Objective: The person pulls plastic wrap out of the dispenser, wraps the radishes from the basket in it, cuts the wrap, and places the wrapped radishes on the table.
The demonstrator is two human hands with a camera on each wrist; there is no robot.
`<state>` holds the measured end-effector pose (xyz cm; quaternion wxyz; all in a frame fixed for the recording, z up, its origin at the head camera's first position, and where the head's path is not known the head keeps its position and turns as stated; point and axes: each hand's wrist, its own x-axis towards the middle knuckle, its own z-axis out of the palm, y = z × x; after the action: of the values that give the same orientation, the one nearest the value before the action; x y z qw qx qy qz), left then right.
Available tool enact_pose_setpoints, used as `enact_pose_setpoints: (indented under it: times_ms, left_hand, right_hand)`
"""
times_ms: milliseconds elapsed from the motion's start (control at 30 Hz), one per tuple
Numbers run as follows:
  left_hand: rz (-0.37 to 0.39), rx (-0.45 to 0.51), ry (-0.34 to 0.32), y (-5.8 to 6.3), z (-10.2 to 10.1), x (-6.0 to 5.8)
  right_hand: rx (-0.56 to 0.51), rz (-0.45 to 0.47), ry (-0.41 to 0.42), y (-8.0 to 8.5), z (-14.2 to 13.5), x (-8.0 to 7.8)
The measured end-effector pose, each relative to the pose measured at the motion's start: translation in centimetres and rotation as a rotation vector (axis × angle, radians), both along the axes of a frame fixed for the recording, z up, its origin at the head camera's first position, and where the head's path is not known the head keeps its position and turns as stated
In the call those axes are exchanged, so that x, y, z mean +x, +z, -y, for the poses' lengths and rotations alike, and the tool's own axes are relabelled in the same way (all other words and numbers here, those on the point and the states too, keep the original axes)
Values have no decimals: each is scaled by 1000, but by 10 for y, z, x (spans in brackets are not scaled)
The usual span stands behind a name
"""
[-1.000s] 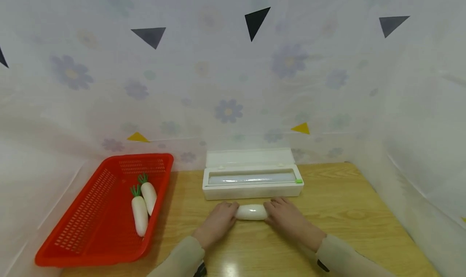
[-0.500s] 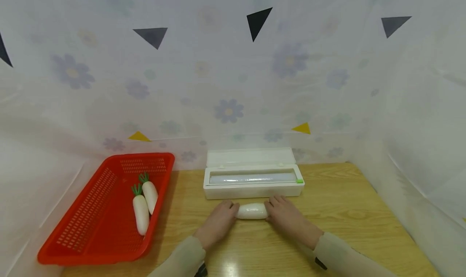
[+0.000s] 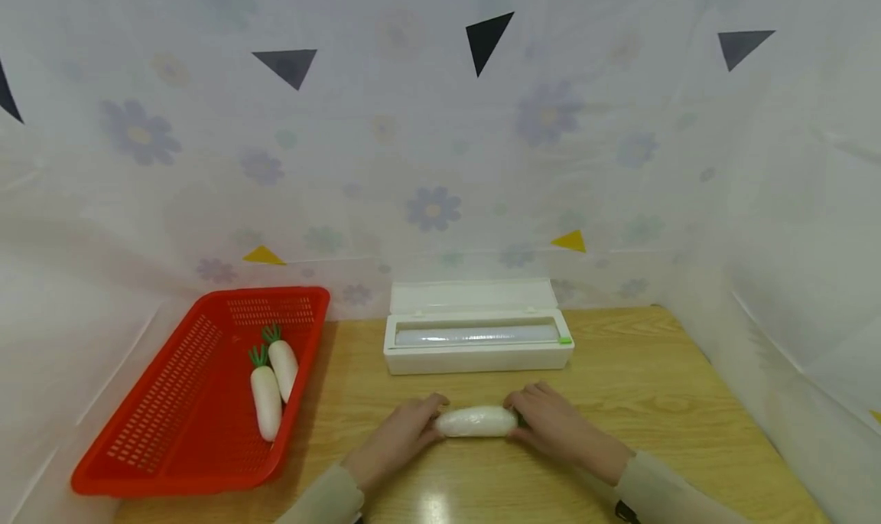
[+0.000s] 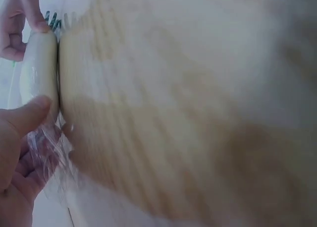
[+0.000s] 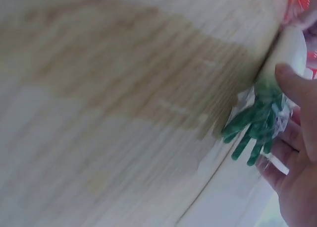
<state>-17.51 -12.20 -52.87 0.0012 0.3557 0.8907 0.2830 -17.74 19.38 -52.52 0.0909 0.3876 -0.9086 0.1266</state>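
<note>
A white radish [image 3: 476, 421] in clear plastic wrap lies crosswise between my hands, over the wooden table. My left hand [image 3: 395, 440] holds its left end between thumb and fingers. In the left wrist view, loose crinkled plastic wrap [image 4: 49, 155] trails from that end past the fingers. At the other end, my right hand [image 3: 560, 428] grips the radish near its top. Green leaves [image 5: 255, 120] stick out there in the right wrist view, partly covered by wrap, with the right thumb [image 5: 292, 81] against the white body. The head view mostly hides the leaves behind the right hand.
Behind the hands stands a white wrap dispenser box [image 3: 478, 362], lid raised, with a roll of plastic wrap [image 3: 475, 335] inside. On the left, a red basket [image 3: 172, 485] holds two more radishes [image 3: 265, 405]. Patterned white sheeting [image 3: 433, 157] borders the table [image 3: 661, 401].
Both hands have drawn the wrapped radish toward the body, away from the dispenser box. The fingers have shifted outward to its ends, so more of the radish shows between them.
</note>
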Motion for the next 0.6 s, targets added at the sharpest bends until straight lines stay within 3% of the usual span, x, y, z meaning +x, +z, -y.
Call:
enact_pose_setpoints:
  times_ms: [200,433,600]
  left_hand:
    - [-22,14,-35,1,4,8]
    - [-143,-12,16,-1,-1,8]
    - [-81,38,45,-4,-1,5]
  right_hand:
    - [-69,90,38,0,-5,-3]
    - [-111,-50,93,3,-4,-10]
    - [-122,-57,94,5,-2,-11]
